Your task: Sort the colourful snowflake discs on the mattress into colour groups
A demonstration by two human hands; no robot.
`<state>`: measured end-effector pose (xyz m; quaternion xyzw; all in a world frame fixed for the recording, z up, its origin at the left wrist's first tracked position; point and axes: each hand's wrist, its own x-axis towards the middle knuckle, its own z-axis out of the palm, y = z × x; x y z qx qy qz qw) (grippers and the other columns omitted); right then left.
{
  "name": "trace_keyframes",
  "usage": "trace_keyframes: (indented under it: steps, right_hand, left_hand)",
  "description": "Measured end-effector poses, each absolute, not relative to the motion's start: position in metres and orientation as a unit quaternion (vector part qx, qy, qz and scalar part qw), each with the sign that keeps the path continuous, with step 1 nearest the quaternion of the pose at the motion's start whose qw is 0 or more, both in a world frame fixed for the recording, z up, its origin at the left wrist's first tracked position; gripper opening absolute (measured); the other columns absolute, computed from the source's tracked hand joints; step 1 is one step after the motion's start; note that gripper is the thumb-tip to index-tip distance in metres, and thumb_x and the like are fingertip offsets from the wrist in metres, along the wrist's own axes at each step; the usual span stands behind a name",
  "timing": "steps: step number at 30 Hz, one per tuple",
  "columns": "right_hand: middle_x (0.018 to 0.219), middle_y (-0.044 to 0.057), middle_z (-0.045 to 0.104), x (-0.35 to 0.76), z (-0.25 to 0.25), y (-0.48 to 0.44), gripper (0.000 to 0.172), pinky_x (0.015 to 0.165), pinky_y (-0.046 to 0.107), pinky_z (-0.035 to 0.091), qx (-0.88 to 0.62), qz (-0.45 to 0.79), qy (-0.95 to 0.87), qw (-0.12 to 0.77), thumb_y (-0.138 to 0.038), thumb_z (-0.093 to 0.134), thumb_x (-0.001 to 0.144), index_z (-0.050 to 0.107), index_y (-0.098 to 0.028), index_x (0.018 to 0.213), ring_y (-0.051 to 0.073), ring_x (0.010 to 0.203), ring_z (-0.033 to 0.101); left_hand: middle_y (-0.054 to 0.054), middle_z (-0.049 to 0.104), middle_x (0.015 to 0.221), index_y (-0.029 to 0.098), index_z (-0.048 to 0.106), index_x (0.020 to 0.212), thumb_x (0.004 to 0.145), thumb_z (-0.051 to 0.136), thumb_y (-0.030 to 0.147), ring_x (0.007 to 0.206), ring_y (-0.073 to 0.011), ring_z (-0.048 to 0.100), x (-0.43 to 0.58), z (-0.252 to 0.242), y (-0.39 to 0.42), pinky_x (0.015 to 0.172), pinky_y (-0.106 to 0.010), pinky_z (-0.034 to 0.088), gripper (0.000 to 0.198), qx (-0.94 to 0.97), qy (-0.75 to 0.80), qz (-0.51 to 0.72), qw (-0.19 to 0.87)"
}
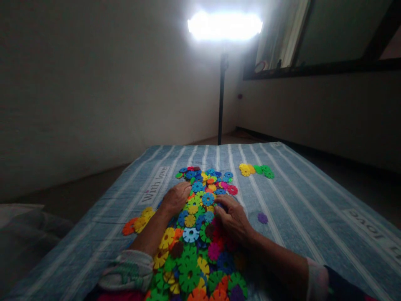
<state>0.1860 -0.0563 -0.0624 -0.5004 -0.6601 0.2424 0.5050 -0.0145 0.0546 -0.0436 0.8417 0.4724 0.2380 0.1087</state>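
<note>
A long heap of notched plastic flower discs (190,267) in many colours runs up the middle of the table. My left hand (177,198) lies along the heap's left edge, fingers stretched forward and their tips among the discs. On the other side, my right hand (233,217) is curved over the heap, thumb and forefinger apart. A blue disc (208,199) lies close to its fingertips, and a small green piece shows between thumb and forefinger. My right palm hides part of the pink and red discs (214,251) beneath. I see nothing plainly gripped in either hand.
A striped blue cloth (300,209) covers the table. Yellow and orange discs (144,219) lie left of my left forearm. Yellow discs (245,169) and green discs (267,171) sit at the far right; a purple disc (262,218) lies alone. Behind stands a bright lamp (224,27).
</note>
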Motion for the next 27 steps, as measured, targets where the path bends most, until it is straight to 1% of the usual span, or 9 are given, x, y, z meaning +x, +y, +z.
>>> trace_keyframes:
  steps: [4, 7, 10, 12, 14, 17, 21, 25, 27]
  right_hand:
    - [0.104, 0.007, 0.068, 0.189, -0.059, -0.055, 0.018, 0.093, 0.035, 0.049, -0.497, 0.231, -0.667, 0.504, -0.022, 0.053, 0.083, 0.068, -0.020, 0.092, 0.021, 0.101, 0.063]
    - [0.111, 0.011, 0.068, 0.209, -0.064, -0.062, 0.018, 0.098, 0.042, 0.046, -0.519, 0.155, -0.671, 0.507, -0.028, 0.057, 0.082, 0.068, -0.020, 0.094, 0.025, 0.110, 0.061]
    - [0.111, 0.013, 0.068, 0.234, -0.080, -0.076, 0.022, 0.098, 0.048, 0.046, -0.574, 0.082, -0.667, 0.467, -0.032, 0.059, 0.081, 0.068, -0.021, 0.098, 0.028, 0.108, 0.061]
    - [0.110, 0.014, 0.067, 0.245, -0.091, -0.087, 0.025, 0.095, 0.050, 0.047, -0.599, 0.068, -0.674, 0.427, -0.034, 0.060, 0.081, 0.067, -0.020, 0.101, 0.030, 0.106, 0.061]
    - [0.112, 0.014, 0.066, 0.245, -0.100, -0.095, 0.028, 0.095, 0.050, 0.046, -0.604, 0.063, -0.681, 0.408, -0.037, 0.060, 0.081, 0.067, -0.021, 0.104, 0.031, 0.108, 0.060]
    - [0.117, 0.013, 0.064, 0.232, -0.104, -0.098, 0.030, 0.098, 0.050, 0.045, -0.592, 0.076, -0.685, 0.418, -0.037, 0.060, 0.081, 0.065, -0.022, 0.106, 0.031, 0.112, 0.057]
    - [0.116, 0.012, 0.065, 0.211, -0.099, -0.094, 0.030, 0.099, 0.049, 0.045, -0.573, 0.135, -0.678, 0.440, -0.034, 0.058, 0.082, 0.064, -0.022, 0.108, 0.029, 0.112, 0.058]
    - [0.126, 0.014, 0.062, 0.197, -0.093, -0.094, 0.036, 0.103, 0.048, 0.044, -0.562, 0.193, -0.658, 0.462, -0.034, 0.058, 0.082, 0.063, -0.020, 0.114, 0.029, 0.119, 0.056]
    - [0.128, 0.014, 0.061, 0.193, -0.091, -0.094, 0.034, 0.104, 0.048, 0.043, -0.553, 0.200, -0.665, 0.460, -0.033, 0.059, 0.082, 0.064, -0.020, 0.113, 0.029, 0.121, 0.055]
  left_hand:
    - [-0.007, 0.070, 0.096, 0.022, 0.060, 0.082, 0.089, 0.030, 0.035, 0.097, -0.0203, 0.063, -0.016, -0.046, 0.056, 0.094, -0.032, 0.048, 0.034, 0.841, 0.471, 0.241, 0.113]
    - [-0.007, 0.070, 0.099, 0.021, 0.062, 0.084, 0.089, 0.030, 0.034, 0.099, -0.0201, 0.063, -0.017, -0.047, 0.056, 0.095, -0.032, 0.048, 0.034, 0.840, 0.474, 0.240, 0.112]
    - [-0.006, 0.070, 0.096, 0.022, 0.062, 0.083, 0.089, 0.032, 0.031, 0.099, -0.0198, 0.062, -0.017, -0.047, 0.055, 0.095, -0.033, 0.048, 0.033, 0.842, 0.472, 0.239, 0.104]
    - [-0.007, 0.070, 0.095, 0.021, 0.063, 0.082, 0.089, 0.033, 0.030, 0.099, -0.0197, 0.062, -0.017, -0.048, 0.054, 0.096, -0.033, 0.047, 0.032, 0.846, 0.468, 0.235, 0.098]
    - [-0.007, 0.069, 0.095, 0.021, 0.063, 0.082, 0.090, 0.033, 0.030, 0.097, -0.0199, 0.062, -0.017, -0.049, 0.054, 0.095, -0.033, 0.047, 0.032, 0.844, 0.474, 0.231, 0.096]
    - [-0.007, 0.070, 0.095, 0.021, 0.063, 0.082, 0.090, 0.034, 0.029, 0.095, -0.0194, 0.063, -0.017, -0.049, 0.054, 0.093, -0.033, 0.048, 0.031, 0.837, 0.485, 0.234, 0.094]
    - [-0.007, 0.070, 0.093, 0.021, 0.063, 0.080, 0.090, 0.035, 0.028, 0.095, -0.0194, 0.062, -0.017, -0.049, 0.054, 0.092, -0.033, 0.048, 0.030, 0.842, 0.475, 0.239, 0.092]
    - [-0.008, 0.069, 0.094, 0.020, 0.061, 0.081, 0.091, 0.033, 0.030, 0.094, -0.0203, 0.063, -0.017, -0.049, 0.054, 0.091, -0.035, 0.048, 0.032, 0.844, 0.472, 0.235, 0.099]
    - [-0.008, 0.069, 0.094, 0.020, 0.061, 0.079, 0.091, 0.033, 0.030, 0.095, -0.0201, 0.062, -0.017, -0.049, 0.054, 0.092, -0.034, 0.048, 0.032, 0.844, 0.473, 0.234, 0.097]
